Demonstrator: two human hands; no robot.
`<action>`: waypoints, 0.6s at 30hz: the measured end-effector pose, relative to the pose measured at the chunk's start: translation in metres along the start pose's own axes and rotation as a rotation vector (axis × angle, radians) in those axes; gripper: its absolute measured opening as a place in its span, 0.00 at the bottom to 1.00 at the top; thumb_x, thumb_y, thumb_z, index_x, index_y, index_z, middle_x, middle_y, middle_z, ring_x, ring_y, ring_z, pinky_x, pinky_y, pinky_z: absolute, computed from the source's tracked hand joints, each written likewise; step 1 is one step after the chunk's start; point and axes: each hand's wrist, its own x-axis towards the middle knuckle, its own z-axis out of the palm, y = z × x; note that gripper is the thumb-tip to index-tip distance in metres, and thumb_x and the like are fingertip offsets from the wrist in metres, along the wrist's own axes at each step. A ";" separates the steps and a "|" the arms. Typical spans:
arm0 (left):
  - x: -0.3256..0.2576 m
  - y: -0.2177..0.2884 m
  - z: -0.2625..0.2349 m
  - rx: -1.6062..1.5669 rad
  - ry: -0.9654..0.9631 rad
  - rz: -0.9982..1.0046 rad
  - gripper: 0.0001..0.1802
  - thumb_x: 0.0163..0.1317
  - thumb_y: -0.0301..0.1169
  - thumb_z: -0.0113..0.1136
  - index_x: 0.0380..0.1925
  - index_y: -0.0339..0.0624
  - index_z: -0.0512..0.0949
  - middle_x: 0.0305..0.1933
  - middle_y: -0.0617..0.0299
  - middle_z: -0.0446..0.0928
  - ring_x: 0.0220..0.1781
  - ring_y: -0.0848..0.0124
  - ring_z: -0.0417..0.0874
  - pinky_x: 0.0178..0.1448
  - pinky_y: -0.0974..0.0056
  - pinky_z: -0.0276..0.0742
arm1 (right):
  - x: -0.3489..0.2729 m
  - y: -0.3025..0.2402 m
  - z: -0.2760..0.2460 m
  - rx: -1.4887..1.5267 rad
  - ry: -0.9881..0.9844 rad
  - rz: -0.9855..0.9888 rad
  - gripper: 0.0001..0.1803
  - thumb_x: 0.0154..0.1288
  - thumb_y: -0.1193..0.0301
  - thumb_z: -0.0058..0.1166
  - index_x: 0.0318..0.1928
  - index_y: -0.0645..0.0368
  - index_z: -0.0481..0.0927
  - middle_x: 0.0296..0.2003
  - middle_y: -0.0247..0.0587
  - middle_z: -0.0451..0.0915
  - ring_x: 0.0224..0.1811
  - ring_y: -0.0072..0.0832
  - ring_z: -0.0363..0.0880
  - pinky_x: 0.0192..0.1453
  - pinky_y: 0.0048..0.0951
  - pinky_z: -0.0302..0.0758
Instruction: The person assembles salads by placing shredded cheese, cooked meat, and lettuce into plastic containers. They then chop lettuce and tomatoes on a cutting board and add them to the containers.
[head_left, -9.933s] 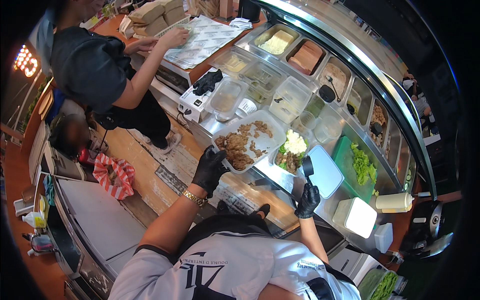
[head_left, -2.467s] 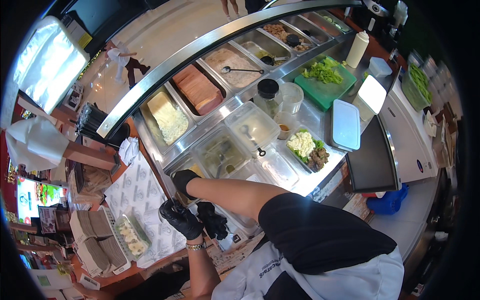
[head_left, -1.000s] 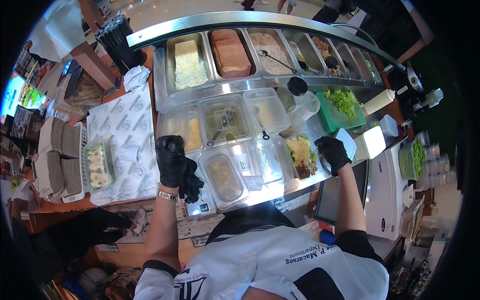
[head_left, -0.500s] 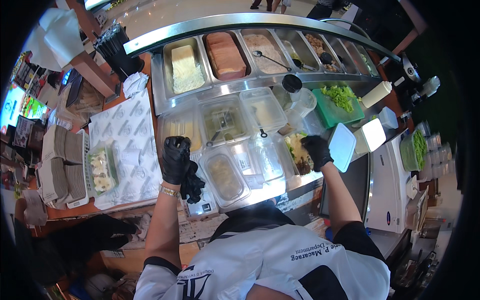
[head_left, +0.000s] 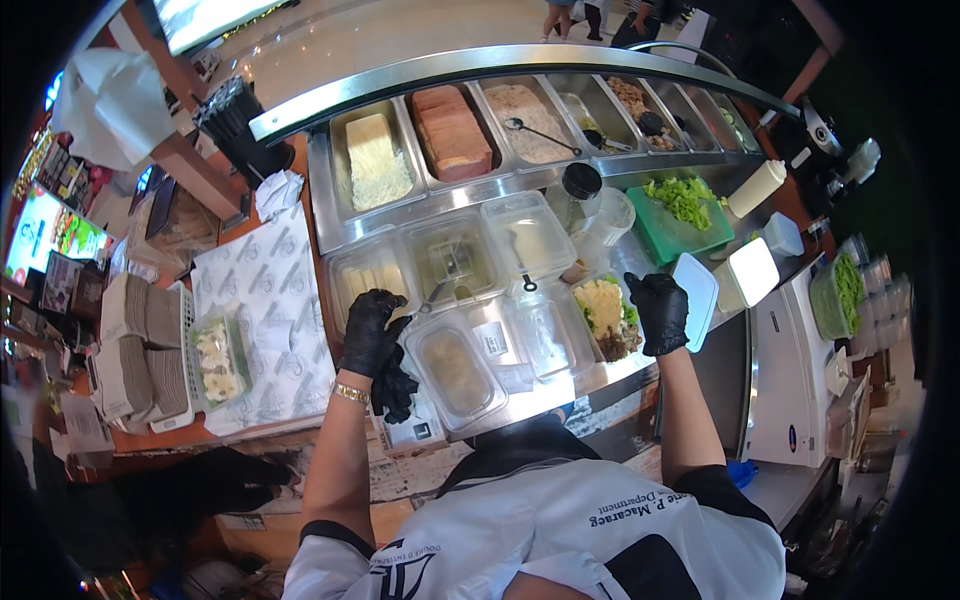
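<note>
We see our right hand (head_left: 658, 312), black-gloved, at centre right of the frame, resting against the right rim of the salad bowl (head_left: 606, 318). That bowl sits just right of centre on the steel counter (head_left: 560, 385), holding pale shredded filling, green leaves and something dark toward its lower edge. The fingers (head_left: 645, 290) curl over the bowl's upper right edge, close together and touching the rim; whether they truly clamp it we cannot tell, since the glove hides the underside. The bowl's contents lie just left of those fingers.

Our left hand (head_left: 372, 330), also gloved, sits left of centre. Its fingers are bent and loosely together over the corner where a lidded clear tub (head_left: 455, 372) meets the tub above it, and a spare black glove (head_left: 395, 388) hangs just below the palm; we cannot tell whether the hand grips it.

To the right of the bowl lies a white lid (head_left: 697, 298), almost touching our right glove. Above it a green cutting board (head_left: 682, 215) carries chopped lettuce. In the left of the frame a clear box of salad (head_left: 218, 358) rests on printed wrapping paper (head_left: 270, 300).
</note>
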 end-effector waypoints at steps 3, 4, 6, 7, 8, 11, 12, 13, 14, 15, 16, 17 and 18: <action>0.005 0.011 -0.007 0.110 -0.117 -0.088 0.21 0.48 0.31 0.71 0.45 0.45 0.81 0.48 0.52 0.80 0.54 0.54 0.77 0.59 0.52 0.69 | -0.001 0.000 -0.001 -0.004 -0.236 -0.086 0.10 0.56 0.61 0.67 0.30 0.55 0.86 0.31 0.46 0.82 0.41 0.44 0.82 0.49 0.41 0.77; 0.006 0.018 -0.009 0.129 -0.051 -0.063 0.21 0.49 0.31 0.71 0.46 0.45 0.81 0.49 0.52 0.79 0.54 0.54 0.77 0.60 0.52 0.69 | -0.004 0.002 -0.001 -0.055 -0.315 -0.096 0.10 0.56 0.62 0.66 0.35 0.53 0.86 0.32 0.46 0.83 0.42 0.45 0.82 0.53 0.40 0.77; 0.011 0.032 -0.016 0.154 0.025 -0.115 0.21 0.51 0.30 0.70 0.48 0.45 0.81 0.51 0.51 0.79 0.56 0.54 0.77 0.63 0.54 0.67 | -0.006 0.010 -0.002 -0.141 -0.361 0.042 0.20 0.49 0.60 0.71 0.44 0.50 0.85 0.39 0.45 0.81 0.46 0.45 0.81 0.54 0.39 0.77; 0.014 0.038 -0.020 0.145 0.074 -0.122 0.21 0.52 0.28 0.69 0.49 0.45 0.81 0.51 0.51 0.79 0.56 0.54 0.77 0.62 0.53 0.69 | -0.005 0.014 -0.003 -0.244 -0.321 0.043 0.25 0.43 0.60 0.75 0.45 0.51 0.84 0.41 0.45 0.80 0.47 0.44 0.80 0.52 0.39 0.77; 0.017 0.046 -0.024 0.101 0.096 -0.163 0.20 0.53 0.27 0.69 0.49 0.44 0.81 0.50 0.51 0.79 0.55 0.55 0.77 0.61 0.53 0.70 | -0.004 0.019 -0.004 -0.202 -0.413 0.047 0.25 0.43 0.59 0.75 0.44 0.52 0.84 0.41 0.45 0.80 0.47 0.44 0.80 0.52 0.39 0.77; 0.026 0.072 -0.040 0.054 0.207 -0.155 0.18 0.56 0.26 0.67 0.48 0.44 0.81 0.50 0.52 0.79 0.54 0.55 0.78 0.59 0.54 0.73 | 0.017 0.020 -0.006 -0.105 -0.425 -0.033 0.27 0.44 0.56 0.74 0.45 0.53 0.83 0.42 0.46 0.80 0.48 0.45 0.80 0.52 0.39 0.76; 0.028 0.081 -0.043 0.049 0.261 -0.141 0.17 0.57 0.25 0.67 0.48 0.43 0.81 0.49 0.53 0.79 0.54 0.55 0.78 0.58 0.54 0.74 | 0.030 0.015 -0.003 -0.070 -0.285 -0.038 0.28 0.45 0.54 0.73 0.46 0.52 0.82 0.43 0.46 0.80 0.48 0.45 0.79 0.52 0.40 0.76; 0.028 0.092 -0.045 0.023 0.273 -0.166 0.17 0.57 0.25 0.66 0.48 0.44 0.81 0.49 0.53 0.79 0.54 0.55 0.78 0.58 0.55 0.74 | 0.042 0.007 0.000 -0.056 -0.180 -0.021 0.29 0.47 0.51 0.72 0.48 0.51 0.81 0.44 0.46 0.80 0.49 0.45 0.79 0.53 0.41 0.76; 0.028 0.103 -0.047 -0.006 0.285 -0.195 0.17 0.57 0.24 0.66 0.48 0.44 0.81 0.49 0.53 0.79 0.54 0.56 0.78 0.58 0.55 0.74 | 0.057 -0.007 0.010 0.101 0.033 -0.097 0.33 0.44 0.50 0.73 0.49 0.52 0.80 0.46 0.47 0.80 0.50 0.46 0.79 0.53 0.40 0.76; 0.028 0.113 -0.048 -0.030 0.301 -0.221 0.17 0.57 0.24 0.66 0.48 0.44 0.81 0.49 0.53 0.79 0.54 0.56 0.78 0.58 0.56 0.74 | 0.076 -0.024 0.023 0.232 0.188 -0.122 0.37 0.42 0.49 0.74 0.51 0.54 0.78 0.47 0.48 0.79 0.50 0.46 0.79 0.54 0.40 0.76; 0.028 0.123 -0.048 -0.020 0.318 -0.197 0.17 0.57 0.22 0.65 0.48 0.44 0.81 0.49 0.53 0.79 0.53 0.56 0.79 0.57 0.57 0.75 | 0.090 -0.040 0.037 0.217 0.249 -0.083 0.40 0.39 0.48 0.75 0.52 0.55 0.78 0.48 0.48 0.78 0.51 0.45 0.78 0.54 0.41 0.75; 0.028 0.134 -0.047 -0.063 0.329 -0.202 0.17 0.57 0.21 0.64 0.48 0.43 0.80 0.50 0.53 0.79 0.53 0.57 0.79 0.57 0.57 0.74 | 0.103 -0.055 0.050 0.190 0.276 -0.014 0.43 0.36 0.47 0.77 0.52 0.57 0.78 0.49 0.49 0.78 0.51 0.45 0.78 0.55 0.42 0.75; 0.027 0.143 -0.046 -0.069 0.323 -0.204 0.17 0.57 0.21 0.64 0.48 0.43 0.80 0.50 0.53 0.79 0.53 0.57 0.79 0.57 0.57 0.75 | 0.111 -0.065 0.062 0.240 0.300 0.065 0.44 0.32 0.48 0.78 0.51 0.57 0.78 0.49 0.49 0.79 0.53 0.46 0.77 0.56 0.45 0.74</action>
